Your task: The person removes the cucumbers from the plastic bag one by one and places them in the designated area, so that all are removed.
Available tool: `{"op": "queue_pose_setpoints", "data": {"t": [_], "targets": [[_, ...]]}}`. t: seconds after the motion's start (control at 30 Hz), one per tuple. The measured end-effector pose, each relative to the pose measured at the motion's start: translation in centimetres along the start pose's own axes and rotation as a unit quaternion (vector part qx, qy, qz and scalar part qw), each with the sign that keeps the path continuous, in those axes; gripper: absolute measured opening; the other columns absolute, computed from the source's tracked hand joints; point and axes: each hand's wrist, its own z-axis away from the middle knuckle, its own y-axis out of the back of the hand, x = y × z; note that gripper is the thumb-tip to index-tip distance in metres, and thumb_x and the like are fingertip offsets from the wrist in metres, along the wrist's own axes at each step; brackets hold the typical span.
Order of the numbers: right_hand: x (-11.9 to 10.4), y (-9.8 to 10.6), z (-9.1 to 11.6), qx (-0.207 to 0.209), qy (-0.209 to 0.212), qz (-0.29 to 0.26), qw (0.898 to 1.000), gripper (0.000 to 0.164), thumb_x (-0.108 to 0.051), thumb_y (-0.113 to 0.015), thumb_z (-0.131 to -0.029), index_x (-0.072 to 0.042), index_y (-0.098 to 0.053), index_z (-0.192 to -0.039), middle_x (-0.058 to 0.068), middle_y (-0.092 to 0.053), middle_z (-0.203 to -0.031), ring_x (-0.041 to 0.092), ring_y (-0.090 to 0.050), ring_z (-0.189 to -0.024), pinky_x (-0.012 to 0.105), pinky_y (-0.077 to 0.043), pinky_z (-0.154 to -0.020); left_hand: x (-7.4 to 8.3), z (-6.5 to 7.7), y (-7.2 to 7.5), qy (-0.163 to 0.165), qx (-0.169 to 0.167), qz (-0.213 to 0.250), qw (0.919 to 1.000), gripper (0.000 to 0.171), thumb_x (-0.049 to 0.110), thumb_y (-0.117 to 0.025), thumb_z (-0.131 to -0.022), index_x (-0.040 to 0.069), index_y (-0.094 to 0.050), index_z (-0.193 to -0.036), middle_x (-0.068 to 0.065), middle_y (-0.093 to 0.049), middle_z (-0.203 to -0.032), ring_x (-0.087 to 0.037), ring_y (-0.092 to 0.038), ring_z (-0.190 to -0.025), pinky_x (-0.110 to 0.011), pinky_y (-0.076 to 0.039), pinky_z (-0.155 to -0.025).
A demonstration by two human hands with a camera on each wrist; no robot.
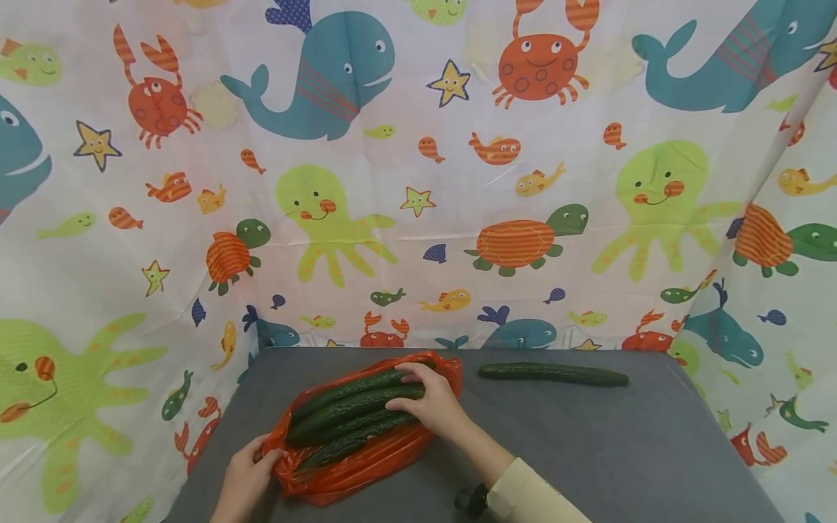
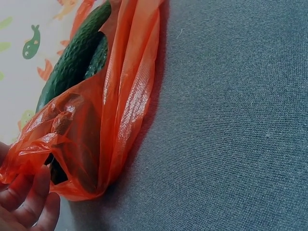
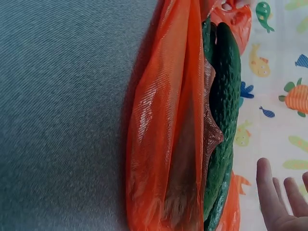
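Note:
Several dark green cucumbers (image 1: 356, 410) lie side by side in an orange-red plastic bag (image 1: 399, 456) that gapes along its top. At the bag's near left end, my left hand (image 1: 247, 468) pinches the thin plastic; the left wrist view shows its fingers (image 2: 36, 197) at the crumpled edge. My right hand (image 1: 433, 402) is over the cucumbers' far right end, thumb and fingers spread. From the right wrist, its fingers (image 3: 274, 195) appear straight and apart from the cucumbers (image 3: 226, 96), with nothing between them.
One single cucumber (image 1: 552, 374) lies to the right of the bag, near the back of the grey tabletop (image 1: 628, 450). A white curtain (image 1: 418, 305) printed with sea animals stands behind the table and along both sides.

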Motion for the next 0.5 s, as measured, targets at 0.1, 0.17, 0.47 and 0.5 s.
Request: {"op": "queue_pose_setpoints", "data": {"t": [0.1,0.17,0.47,0.5], "targets": [[0.2,-0.3,-0.2,0.002,-0.004,-0.003,1.0,0.058,-0.035,-0.083,-0.082,-0.028,-0.061,-0.135,-0.002,-0.064,-0.133,0.024,-0.061,-0.123,0.053,-0.052,-0.096,-0.1,0.0,-0.1,0.0,0.0,-0.004,1.0,0.045,0.024,-0.061,-0.099,-0.004,-0.059,-0.135,-0.006,-0.075,-0.098,-0.014,-0.067,-0.085,-0.034,-0.054,-0.07],[0.3,-0.6,-0.5,0.003,-0.011,-0.005,1.0,0.056,-0.034,-0.083,-0.083,-0.028,-0.062,-0.134,-0.002,-0.064,-0.133,0.026,-0.06,-0.124,0.054,-0.051,-0.097,-0.1,0.0,-0.1,0.001,-0.002,-0.005,1.0,0.045,0.024,-0.062,-0.099,-0.003,-0.059,-0.135,-0.005,-0.075,-0.097,-0.014,-0.066,-0.085,-0.034,-0.054,-0.07],[1.1,-2.1,-1.9,0.026,-0.033,0.021,0.999,0.052,-0.019,-0.082,-0.085,-0.026,-0.064,-0.133,0.005,-0.065,-0.134,0.031,-0.058,-0.127,0.055,-0.048,-0.101,0.1,0.0,-0.1,-0.009,-0.002,-0.018,0.9998,0.045,0.025,-0.062,-0.099,-0.002,-0.06,-0.134,-0.005,-0.075,-0.097,-0.014,-0.064,-0.084,-0.032,-0.049,-0.068],[1.3,-2.3,-2.0,0.028,-0.039,0.026,0.999,0.052,-0.019,-0.082,-0.085,-0.027,-0.064,-0.133,0.003,-0.065,-0.135,0.03,-0.058,-0.128,0.054,-0.048,-0.101,0.2,0.1,-0.1,-0.009,-0.002,-0.018,0.9998,0.045,0.025,-0.062,-0.098,-0.001,-0.06,-0.134,-0.006,-0.074,-0.098,-0.015,-0.063,-0.084,-0.032,-0.048,-0.068]]}}
